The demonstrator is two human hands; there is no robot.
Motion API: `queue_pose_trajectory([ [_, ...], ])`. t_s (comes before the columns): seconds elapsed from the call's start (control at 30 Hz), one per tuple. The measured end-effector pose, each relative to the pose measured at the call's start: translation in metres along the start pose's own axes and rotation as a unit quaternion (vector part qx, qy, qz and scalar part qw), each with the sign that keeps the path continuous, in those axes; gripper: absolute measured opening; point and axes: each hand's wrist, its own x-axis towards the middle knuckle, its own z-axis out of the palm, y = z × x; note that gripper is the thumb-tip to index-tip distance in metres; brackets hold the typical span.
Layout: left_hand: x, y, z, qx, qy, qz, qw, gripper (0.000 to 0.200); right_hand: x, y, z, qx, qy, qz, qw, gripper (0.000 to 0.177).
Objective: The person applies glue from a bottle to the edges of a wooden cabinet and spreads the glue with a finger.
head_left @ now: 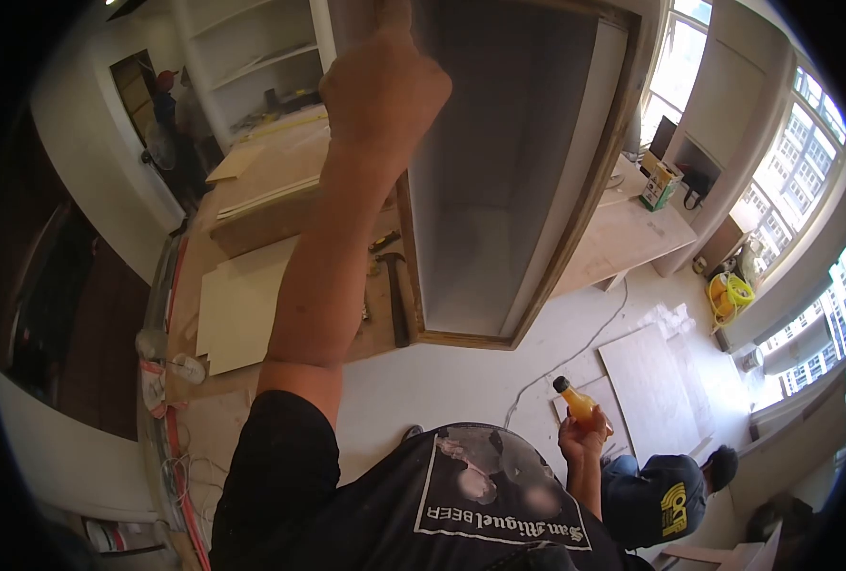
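Observation:
My left hand [383,93] is raised in front of an upright wood-framed box [528,295] with a grey-white inside. Its fingers are closed, and whatever they grip near the top edge of the view is blurred and cut off. Low on the right, my right hand [585,436] wraps around a bottle [578,400] of orange liquid with a black cap, held tilted. A hammer [396,300] lies on the bench [380,344], just left of the box.
Pale boards [242,295] lie on the bench at left. A co-worker in a dark shirt [666,500] is low at right, near a flat panel [656,390] on the floor. A cable [570,360] crosses the floor. Two people [177,128] stand at the far left; a yellow bucket [727,297] is by the windows.

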Motion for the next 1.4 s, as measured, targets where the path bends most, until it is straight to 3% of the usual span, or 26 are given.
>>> queue_pose_trajectory([
  [0.1,-0.001,0.011,-0.006,-0.073,-0.014,-0.054,0.996,0.081,0.008,-0.007,-0.009,-0.012,-0.003,0.001,1.0,0.038],
  [0.2,0.006,0.016,0.019,-0.325,0.115,0.02,0.939,0.081,0.018,-0.009,-0.003,-0.008,-0.022,0.004,1.0,0.036],
  [0.3,0.018,0.039,0.047,-0.201,0.227,0.018,0.953,0.077,0.028,-0.011,0.002,-0.01,-0.024,-0.002,1.0,0.036],
  [0.4,0.013,0.084,0.035,-0.287,0.086,0.003,0.954,0.074,0.033,-0.013,0.01,-0.017,-0.053,-0.003,0.998,0.036],
  [0.47,-0.004,0.111,0.017,-0.292,0.0,0.087,0.953,0.071,0.027,-0.012,0.017,-0.01,-0.047,-0.011,0.999,0.037],
  [0.57,-0.004,0.123,0.036,-0.345,-0.048,0.182,0.92,0.068,0.025,-0.013,0.015,-0.002,-0.036,-0.019,0.999,0.038],
  [0.67,-0.006,0.102,0.032,-0.462,0.033,0.093,0.881,0.061,0.013,-0.018,0.015,0.026,-0.018,-0.043,0.999,0.034],
  [0.77,0.003,0.066,0.028,-0.489,0.064,-0.053,0.868,0.056,0.011,-0.028,0.007,0.05,-0.035,-0.061,0.996,0.033],
  [0.8,0.007,0.052,0.036,-0.504,0.125,-0.053,0.853,0.059,0.011,-0.034,0.002,0.055,-0.034,-0.063,0.996,0.033],
  [0.87,0.007,0.027,0.035,-0.543,0.113,-0.097,0.826,0.062,0.012,-0.046,0.001,0.067,-0.034,-0.064,0.995,0.034],
  [0.97,-0.009,0.036,0.029,-0.536,0.173,-0.068,0.823,0.076,0.017,-0.06,0.005,0.066,-0.028,-0.082,0.994,0.036],
  [1.1,-0.016,0.036,0.048,-0.51,0.045,-0.075,0.856,0.091,0.026,-0.068,0.014,0.046,-0.008,-0.112,0.993,0.038],
  [1.17,-0.036,0.051,0.041,-0.468,-0.026,-0.016,0.883,0.097,0.02,-0.069,0.032,0.047,0.008,-0.108,0.993,0.037],
  [1.23,-0.062,0.058,0.032,-0.465,-0.12,0.02,0.877,0.092,0.018,-0.065,0.035,0.038,-0.006,-0.097,0.995,0.038],
  [1.33,-0.111,0.057,0.044,-0.532,-0.279,0.003,0.8,0.07,0.013,-0.059,0.055,0.032,-0.032,-0.101,0.994,0.036],
  [1.4,-0.176,0.059,0.066,-0.61,-0.316,0.001,0.727,0.067,0.006,-0.057,0.061,0.032,-0.035,-0.113,0.993,0.034],
])
